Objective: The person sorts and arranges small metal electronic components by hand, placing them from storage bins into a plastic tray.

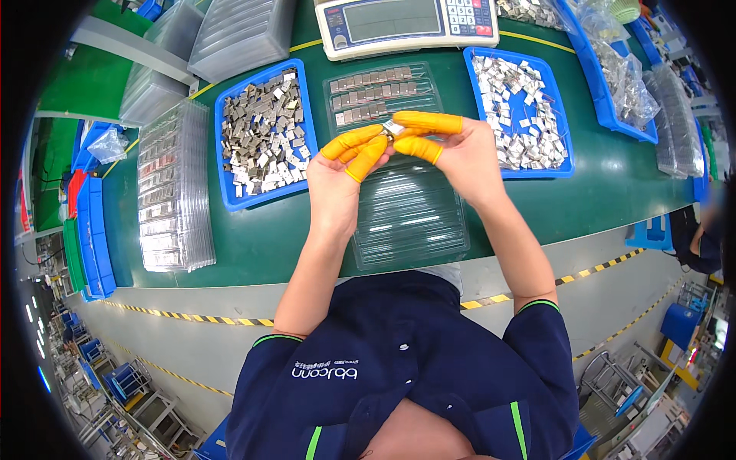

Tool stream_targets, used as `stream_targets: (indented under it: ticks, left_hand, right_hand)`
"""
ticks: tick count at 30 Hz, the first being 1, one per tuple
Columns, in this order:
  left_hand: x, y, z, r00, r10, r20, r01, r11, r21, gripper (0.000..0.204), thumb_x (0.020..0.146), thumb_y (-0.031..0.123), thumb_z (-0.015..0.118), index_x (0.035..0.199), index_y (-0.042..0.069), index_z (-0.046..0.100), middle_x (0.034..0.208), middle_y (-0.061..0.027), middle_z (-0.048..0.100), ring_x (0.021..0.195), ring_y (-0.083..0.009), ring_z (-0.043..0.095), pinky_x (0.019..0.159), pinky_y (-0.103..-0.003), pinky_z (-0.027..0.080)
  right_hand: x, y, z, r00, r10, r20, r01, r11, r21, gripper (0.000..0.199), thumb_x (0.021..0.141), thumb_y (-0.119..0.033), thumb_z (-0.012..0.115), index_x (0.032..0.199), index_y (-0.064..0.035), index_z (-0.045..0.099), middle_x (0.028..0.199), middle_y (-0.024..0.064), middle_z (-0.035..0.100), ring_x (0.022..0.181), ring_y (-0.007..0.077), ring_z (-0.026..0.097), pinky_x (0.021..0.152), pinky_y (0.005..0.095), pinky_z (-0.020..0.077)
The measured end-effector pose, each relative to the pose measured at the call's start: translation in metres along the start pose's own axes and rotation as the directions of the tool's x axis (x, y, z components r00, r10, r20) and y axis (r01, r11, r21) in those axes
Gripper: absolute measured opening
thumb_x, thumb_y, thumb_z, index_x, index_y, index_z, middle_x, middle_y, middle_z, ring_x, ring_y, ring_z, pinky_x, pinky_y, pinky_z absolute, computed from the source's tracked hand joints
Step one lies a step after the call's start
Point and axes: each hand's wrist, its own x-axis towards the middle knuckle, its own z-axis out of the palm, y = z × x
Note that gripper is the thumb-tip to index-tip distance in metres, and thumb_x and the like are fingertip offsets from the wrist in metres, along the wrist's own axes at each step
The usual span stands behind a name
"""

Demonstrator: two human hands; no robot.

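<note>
Between my two hands, over the clear plastic tray [414, 230], is a small metal-and-white connector piece [393, 128]. My left hand [342, 170] pinches it from the left and my right hand [458, 147] from the right, both with yellow finger cots on. The fingers partly cover the piece. Several rows of small metal pieces [372, 95] fill the far part of the tray, while its near part shows bare ribbed slots. To the left, a blue bin [224, 172] holds a heap of metal pieces; to the right, another blue bin [566, 123] holds white ones.
A digital scale [410, 31] stands behind the tray. Stacked clear trays rise at the left [175, 188] and far left back [239, 38]. A long blue bin [606, 100] with plastic bags sits at the right. The green table's front edge [230, 284] runs before my body.
</note>
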Motion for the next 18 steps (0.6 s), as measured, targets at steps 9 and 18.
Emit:
stream_targets:
  ticks: [9, 18]
  left_hand:
    - [0.000, -0.007, -0.001, 0.999, 0.040, -0.025, -0.040, 0.999, 0.009, 0.027, 0.078, 0.000, 0.064, 0.103, -0.007, 0.060, 0.093, -0.0151, 0.064, 0.084, -0.0218, 0.064, 0.077, -0.027, 0.052]
    - [-0.001, -0.007, -0.003, 0.994, 0.101, -0.038, -0.095, 0.986, 0.136, 0.023, 0.075, -0.006, 0.065, 0.097, -0.007, 0.062, 0.091, -0.0150, 0.065, 0.083, -0.0205, 0.064, 0.078, -0.028, 0.052]
  right_hand:
    - [0.001, 0.020, 0.004, 0.986, -0.071, -0.151, 0.073, 0.997, 0.009, 0.020, 0.075, -0.002, 0.068, 0.094, -0.0023, 0.067, 0.094, 0.0045, 0.060, 0.090, 0.0139, 0.057, 0.082, 0.0248, 0.0445]
    - [-0.003, 0.016, 0.002, 0.996, -0.083, -0.040, 0.074, 0.981, -0.178, 0.019, 0.075, -0.002, 0.068, 0.094, -0.0009, 0.068, 0.095, 0.0054, 0.061, 0.091, 0.0155, 0.055, 0.084, 0.0266, 0.0422]
